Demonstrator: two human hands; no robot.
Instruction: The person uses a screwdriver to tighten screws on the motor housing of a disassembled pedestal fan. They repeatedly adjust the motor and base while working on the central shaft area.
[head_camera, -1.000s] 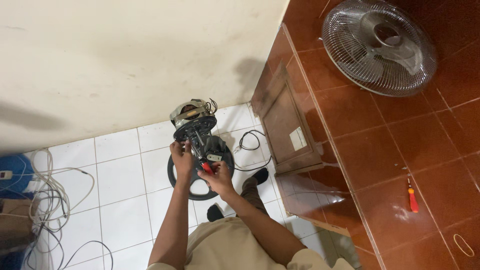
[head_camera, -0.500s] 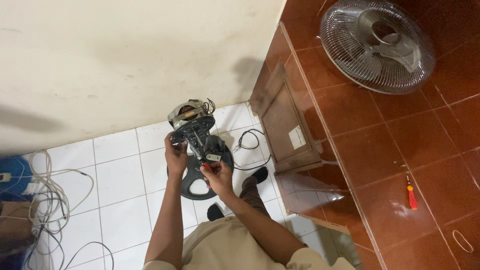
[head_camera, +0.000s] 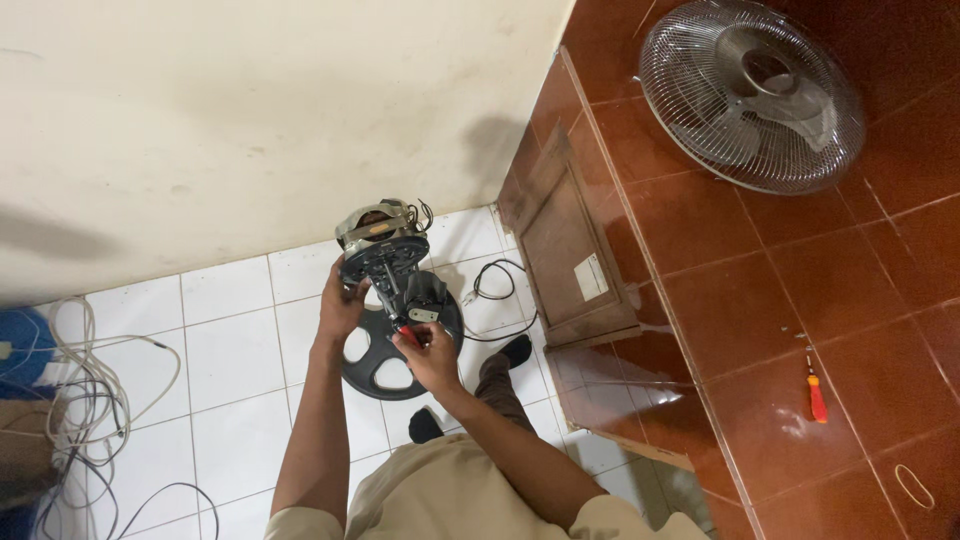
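Head view, looking down. The left hand (head_camera: 340, 303) gripped the side of a dark fan motor assembly (head_camera: 385, 262), fingers wrapped around its round rear housing, with exposed copper windings and metal laminations showing at the far end. The right hand (head_camera: 430, 355) was closed around a red-handled tool (head_camera: 409, 335), its fingers pressed together on the handle, the tip set against the lower part of the assembly, where a dark neck piece (head_camera: 425, 297) hung. The assembly was held up in front of the person, above a round black spoked base (head_camera: 392, 355) lying on the white tiled floor (head_camera: 235, 350). A black cord (head_camera: 495, 290) trailed from the assembly across the tiles. A bundle of pale cables (head_camera: 85, 400) lay at the left. On the raised brown tiled floor (head_camera: 760, 300) to the right lay a wire fan guard with blades (head_camera: 750, 95), a red-handled screwdriver (head_camera: 816, 392) and a rubber band (head_camera: 912, 487), well apart from both hands. A brown wooden frame (head_camera: 570, 250) leaned at the step.
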